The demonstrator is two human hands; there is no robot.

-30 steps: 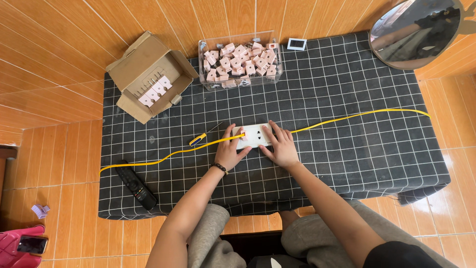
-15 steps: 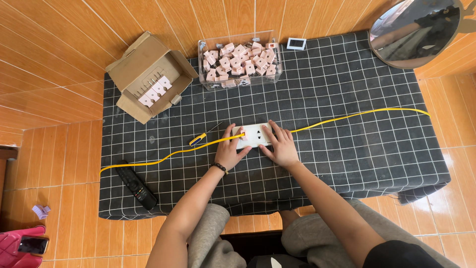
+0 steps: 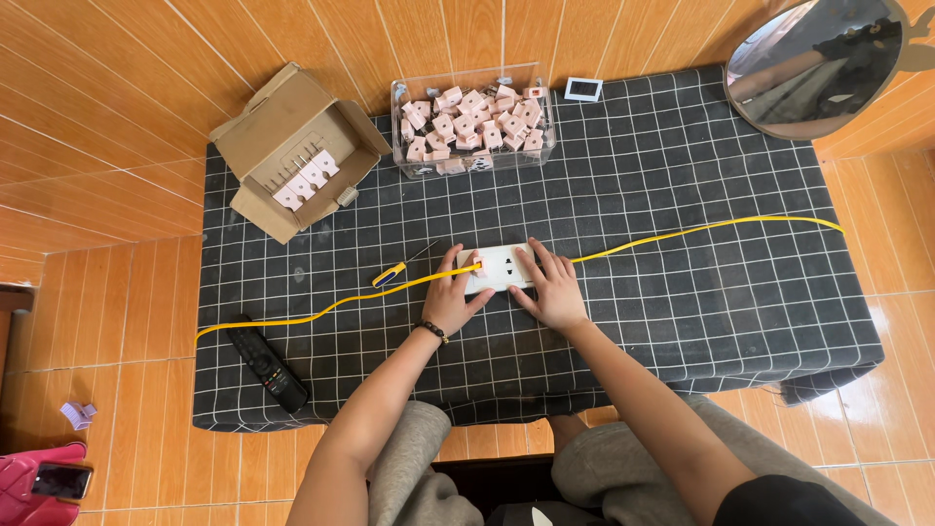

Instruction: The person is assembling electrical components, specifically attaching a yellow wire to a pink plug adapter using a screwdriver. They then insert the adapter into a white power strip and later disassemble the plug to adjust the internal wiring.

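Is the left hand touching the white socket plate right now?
Touching. The head view shows the left hand with thumb and fingers pressed against the left end of the white socket plate.

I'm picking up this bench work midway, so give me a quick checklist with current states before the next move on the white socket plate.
1. Left hand on white socket plate: ok.
2. Right hand on plate: ok.
3. Plate flat on checked cloth: ok.
4. Yellow cable meets plate: ok; whether it is fixed, cannot tell.
5. Screwdriver in hand: not ok, lies on cloth.
6. Clear box of pink parts open: ok.
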